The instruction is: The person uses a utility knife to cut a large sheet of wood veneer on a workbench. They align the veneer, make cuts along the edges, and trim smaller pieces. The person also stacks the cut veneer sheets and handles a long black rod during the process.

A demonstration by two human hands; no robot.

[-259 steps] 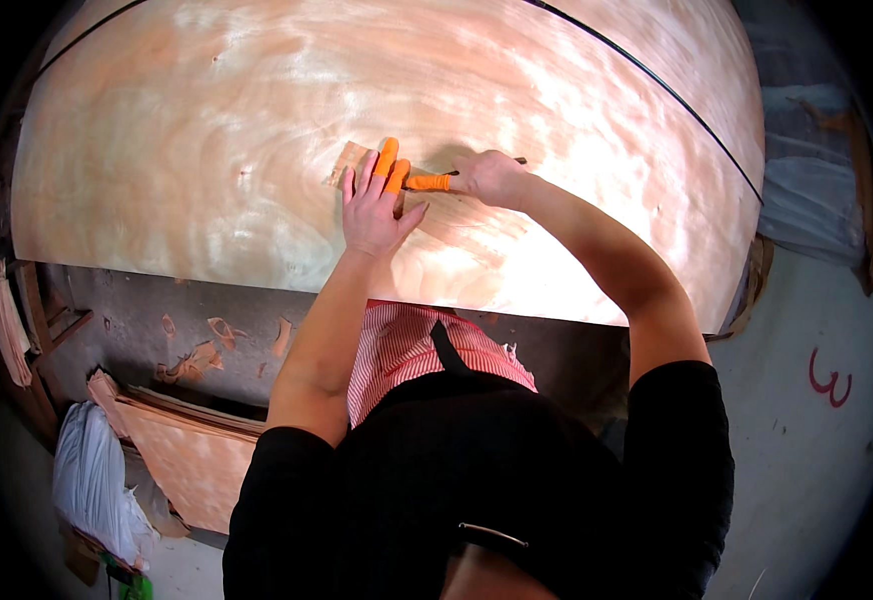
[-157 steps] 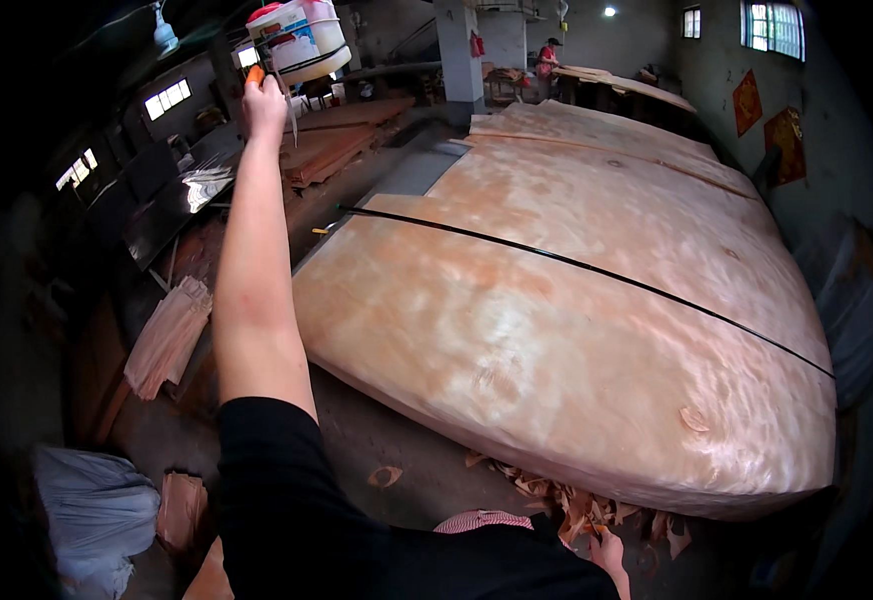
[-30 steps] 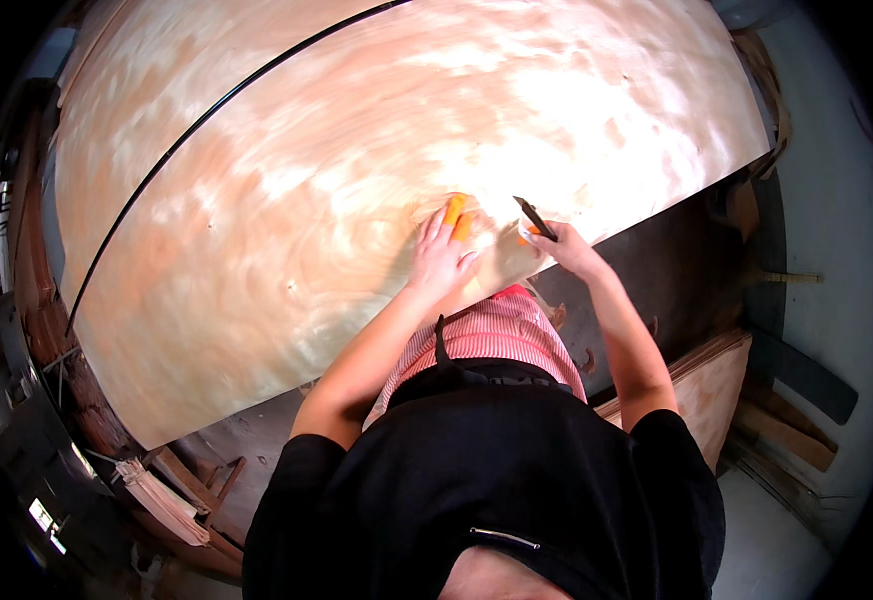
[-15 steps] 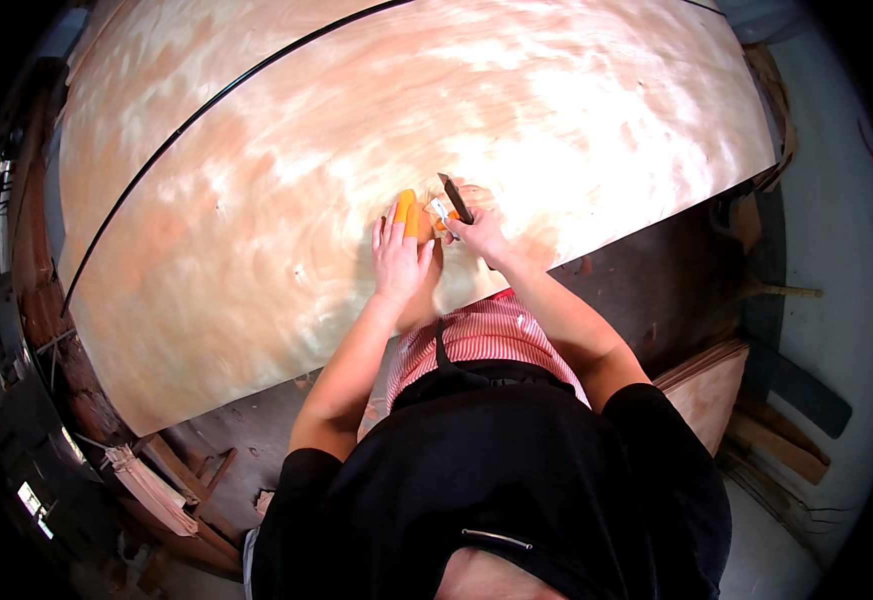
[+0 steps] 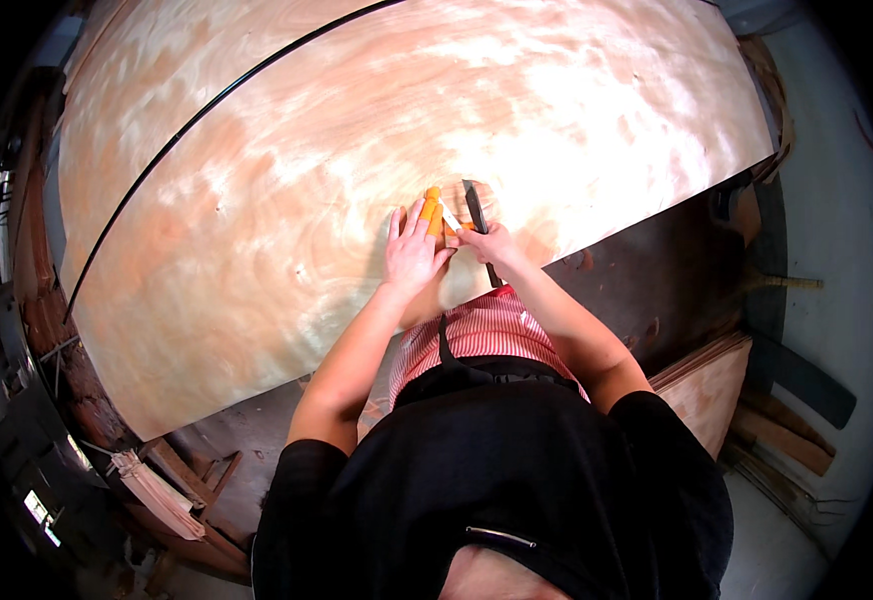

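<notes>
A large pale wood sheet point(image 5: 257, 260) with swirling grain lies before me. My left hand point(image 5: 415, 255) rests on it near the front edge, fingers stretched out, with orange covers on some fingers. Just to its right, my right hand point(image 5: 487, 243) is closed on a long dark knife point(image 5: 476, 207) with a slanted tip, which points away from me. An orange cover also shows at the right fingers. Between the two hands is a small white piece point(image 5: 450, 217) at the right fingertips; what it is, I cannot make out.
A black cord or rod point(image 5: 197, 115) curves across the sheet's left side. Stacked thin wood sheets point(image 5: 707, 385) stand at my right, near dark and brown boards point(image 5: 782, 435). At lower left are a bundle of wood strips point(image 5: 157, 492) and a wooden frame point(image 5: 192, 470).
My left hand has shifted right, closer to the right hand. The knife has swung to a more upright angle in the picture, and its rear end now shows below my right hand.
</notes>
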